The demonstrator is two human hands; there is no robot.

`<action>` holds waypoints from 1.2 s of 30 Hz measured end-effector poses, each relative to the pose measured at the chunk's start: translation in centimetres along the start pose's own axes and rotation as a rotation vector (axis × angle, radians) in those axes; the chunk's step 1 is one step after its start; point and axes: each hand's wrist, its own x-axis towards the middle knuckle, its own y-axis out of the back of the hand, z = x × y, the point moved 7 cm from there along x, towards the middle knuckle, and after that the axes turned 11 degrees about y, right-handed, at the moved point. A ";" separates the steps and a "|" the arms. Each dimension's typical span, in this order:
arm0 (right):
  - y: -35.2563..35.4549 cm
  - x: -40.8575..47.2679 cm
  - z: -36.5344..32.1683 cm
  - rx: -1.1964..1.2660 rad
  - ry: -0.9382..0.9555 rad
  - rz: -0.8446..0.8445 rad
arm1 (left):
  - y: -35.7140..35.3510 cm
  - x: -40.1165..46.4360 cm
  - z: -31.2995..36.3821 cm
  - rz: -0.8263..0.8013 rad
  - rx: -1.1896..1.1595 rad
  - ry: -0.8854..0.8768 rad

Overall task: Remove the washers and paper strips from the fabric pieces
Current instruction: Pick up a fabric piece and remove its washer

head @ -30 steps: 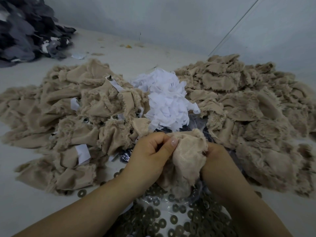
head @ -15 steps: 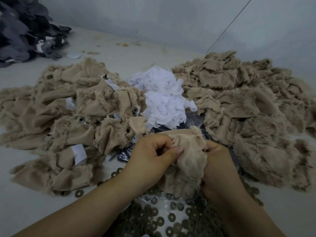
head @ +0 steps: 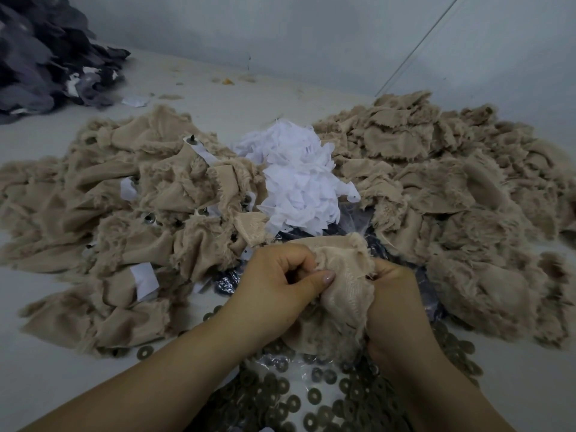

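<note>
A beige furry fabric piece [head: 346, 285] is bunched between both hands in the lower middle. My left hand [head: 274, 288] pinches its upper left edge with curled fingers and thumb. My right hand [head: 396, 304] grips its right side, fingers hidden under the cloth. Below the hands lie several dark washers [head: 314, 397] on clear plastic. A heap of white paper strips [head: 299, 179] sits just beyond. To the left is a pile of beige fabric [head: 124, 219] with paper strips and metal studs still showing in it.
A second beige fabric pile [head: 452, 188] spreads at the right. Dark grey fabric pieces [head: 40, 54] are heaped at the far left corner. Crumpled dark plastic [head: 227, 282] lies between the piles. The grey wall runs along the back.
Both hands kept their hold on the fabric piece and worked it slightly; my left thumb slid a little along the cloth. The piles have not moved.
</note>
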 end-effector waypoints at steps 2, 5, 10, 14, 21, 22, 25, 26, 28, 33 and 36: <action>0.3 0.0 0.3 -0.004 -0.001 -0.007 | 0.1 0.0 0.1 0.002 0.012 -0.013; 0.8 0.2 0.3 -0.065 0.000 0.027 | 0.5 0.2 0.0 0.050 0.015 -0.024; -0.1 0.0 -0.5 -0.082 0.021 0.008 | 0.7 0.2 0.3 0.079 0.053 -0.045; -0.1 -0.1 -0.8 -0.102 0.064 -0.022 | 0.5 0.1 0.4 0.065 0.065 -0.045; 1.0 0.2 -0.8 -0.143 0.069 0.049 | 0.2 0.1 0.5 -0.016 -0.020 0.019; 1.0 0.2 -0.8 -0.149 0.078 0.048 | 0.3 0.1 0.5 -0.022 -0.067 0.041; 0.8 0.2 -0.8 -0.135 0.093 0.045 | 0.5 0.1 0.1 0.008 -0.112 0.102; 0.7 0.2 -0.8 -0.137 0.101 0.041 | 0.6 0.1 0.2 0.026 -0.085 0.099; 0.5 0.0 -0.9 -0.159 0.118 0.049 | 0.7 0.0 0.5 0.071 0.000 0.054; 0.3 -0.3 -1.7 -0.314 0.198 0.054 | 0.8 -0.6 1.7 0.190 0.155 -0.091; 0.6 -0.3 -1.8 -0.282 0.172 0.076 | 1.3 -0.7 2.6 0.225 0.216 -0.197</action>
